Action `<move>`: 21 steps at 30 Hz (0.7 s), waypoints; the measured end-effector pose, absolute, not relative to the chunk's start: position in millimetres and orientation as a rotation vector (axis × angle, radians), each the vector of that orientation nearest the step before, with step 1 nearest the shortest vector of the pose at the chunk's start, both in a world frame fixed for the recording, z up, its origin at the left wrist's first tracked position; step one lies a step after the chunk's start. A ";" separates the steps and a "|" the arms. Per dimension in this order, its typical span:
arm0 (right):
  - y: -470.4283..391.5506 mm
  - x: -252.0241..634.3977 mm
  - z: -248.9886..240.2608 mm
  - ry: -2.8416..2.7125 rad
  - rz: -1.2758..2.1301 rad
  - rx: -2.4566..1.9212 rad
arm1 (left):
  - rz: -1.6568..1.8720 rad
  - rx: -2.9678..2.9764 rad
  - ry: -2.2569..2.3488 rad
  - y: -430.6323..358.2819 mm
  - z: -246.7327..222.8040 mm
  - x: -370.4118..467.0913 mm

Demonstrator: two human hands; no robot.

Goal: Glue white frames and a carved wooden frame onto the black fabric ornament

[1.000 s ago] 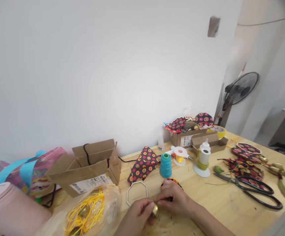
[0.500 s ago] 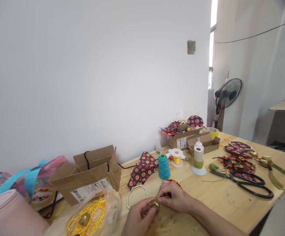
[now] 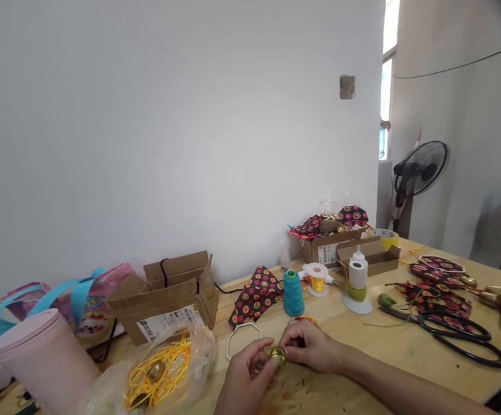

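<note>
Brass bell (image 3: 278,357) is showing more of its round side than before, left hand (image 3: 248,372) pinching it, right hand (image 3: 313,347) curling alongside, its hold unclear. Beyond them, a white octagonal frame (image 3: 228,347) is lying, a teal thread cone (image 3: 293,295) standing

Left hand (image 3: 250,374) holds a gold bell (image 3: 278,357); right hand (image 3: 313,347) just beside it. Teal thread cone (image 3: 293,295) upright, black scissors (image 3: 426,323) flat on bench (image 3: 391,350).

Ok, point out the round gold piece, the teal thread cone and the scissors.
Round gold piece (image 3: 278,357), head view: its shiny rounded front.
Teal thread cone (image 3: 293,295), head view: wound thread, mid-height.
Scissors (image 3: 420,319), head view: around the pivot.
</note>
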State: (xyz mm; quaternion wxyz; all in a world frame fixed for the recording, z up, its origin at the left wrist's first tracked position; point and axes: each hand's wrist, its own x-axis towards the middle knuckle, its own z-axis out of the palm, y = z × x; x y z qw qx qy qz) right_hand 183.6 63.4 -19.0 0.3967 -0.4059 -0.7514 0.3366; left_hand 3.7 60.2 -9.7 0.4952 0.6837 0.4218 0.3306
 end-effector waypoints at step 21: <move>62.6 190.9 -10.5 -1.994 0.934 -0.783 | 0.981 2.024 1.039 47.6 8.7 -2.0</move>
